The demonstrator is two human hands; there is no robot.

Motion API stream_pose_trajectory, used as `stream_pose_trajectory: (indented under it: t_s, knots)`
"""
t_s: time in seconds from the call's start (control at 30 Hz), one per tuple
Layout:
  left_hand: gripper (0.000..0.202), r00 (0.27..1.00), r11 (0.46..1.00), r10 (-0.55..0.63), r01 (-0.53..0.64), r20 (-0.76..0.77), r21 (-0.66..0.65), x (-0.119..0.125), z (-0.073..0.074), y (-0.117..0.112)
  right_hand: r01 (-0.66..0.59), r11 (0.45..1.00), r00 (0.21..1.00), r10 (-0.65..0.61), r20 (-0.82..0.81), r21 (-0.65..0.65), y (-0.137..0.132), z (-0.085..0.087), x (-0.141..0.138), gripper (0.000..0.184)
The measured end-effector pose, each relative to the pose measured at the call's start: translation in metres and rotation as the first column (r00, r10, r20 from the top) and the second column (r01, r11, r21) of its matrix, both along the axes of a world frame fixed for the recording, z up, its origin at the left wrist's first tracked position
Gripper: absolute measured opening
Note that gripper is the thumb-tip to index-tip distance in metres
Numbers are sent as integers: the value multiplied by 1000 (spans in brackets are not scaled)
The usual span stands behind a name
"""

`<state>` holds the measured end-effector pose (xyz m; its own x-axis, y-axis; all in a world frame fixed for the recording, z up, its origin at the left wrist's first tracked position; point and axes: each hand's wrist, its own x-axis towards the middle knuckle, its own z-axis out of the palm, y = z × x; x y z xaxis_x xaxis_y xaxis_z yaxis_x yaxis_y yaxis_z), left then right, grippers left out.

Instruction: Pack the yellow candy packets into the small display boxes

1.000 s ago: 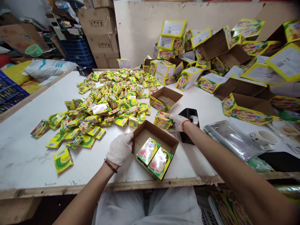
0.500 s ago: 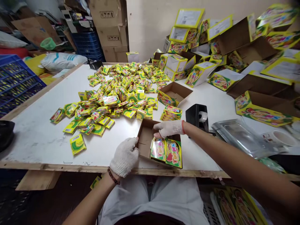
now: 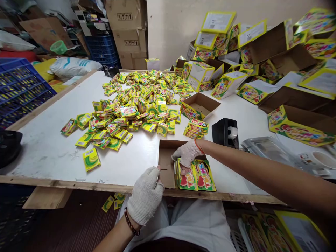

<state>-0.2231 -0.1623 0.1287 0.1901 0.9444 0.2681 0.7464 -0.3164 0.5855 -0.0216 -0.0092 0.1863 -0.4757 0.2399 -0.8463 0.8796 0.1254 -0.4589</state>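
An open brown carton (image 3: pixel 166 160) lies at the table's near edge, with two yellow-green candy packets (image 3: pixel 195 176) in its right half. My gloved left hand (image 3: pixel 146 195) grips the carton's near left wall, fingers curled round it. My gloved right hand (image 3: pixel 187 155) reaches into the carton and presses on the left packet, fingers bent down onto it. A short stack of the same packets (image 3: pixel 196 127) sits just beyond the carton. A big heap of loose packets (image 3: pixel 136 105) covers the middle of the table.
A black tape dispenser (image 3: pixel 225 132) stands right of the stack. Another open carton (image 3: pixel 201 106) lies behind it, and many empty printed cartons (image 3: pixel 252 66) pile up at the back right. A blue crate (image 3: pixel 19 87) sits at left. Some packets (image 3: pixel 113 202) lie on the floor.
My right hand left the packet stack and came back into the carton, now pressing on the packets. The carton slid nearer to the table edge, with my left hand holding it.
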Motion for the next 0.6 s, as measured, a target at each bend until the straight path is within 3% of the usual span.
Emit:
stream_pose_trajectory:
  t_s: [0.13, 0.2, 0.27, 0.37, 0.5, 0.6]
  knots:
    - [30, 1000, 1000, -9, 9, -11, -14, 0, 0, -1, 10, 1000, 999, -10, -38, 9, 0, 0, 1, 76]
    - [28, 1000, 999, -22, 21, -18, -31, -1, 2, -1, 108, 992, 984, -115, -137, -60, 1, -2, 6, 80]
    - [25, 999, 998, -39, 38, -23, -49, -1, 7, 0, 248, 953, 918, -288, -273, -172, 5, -4, 13, 77]
    - [27, 1000, 1000, -20, 19, 15, 12, -1, 26, 11, 438, 831, 718, -553, -423, -342, 10, -8, 20, 64]
    - [43, 961, 992, -24, -12, 274, 129, 2, 62, 48, 573, 674, 551, -738, -389, -466, -2, 2, 20, 41]
    - [55, 778, 992, -43, 106, 626, -63, 5, 79, 78, 692, 496, 350, -866, -357, -525, -27, 22, 22, 36]
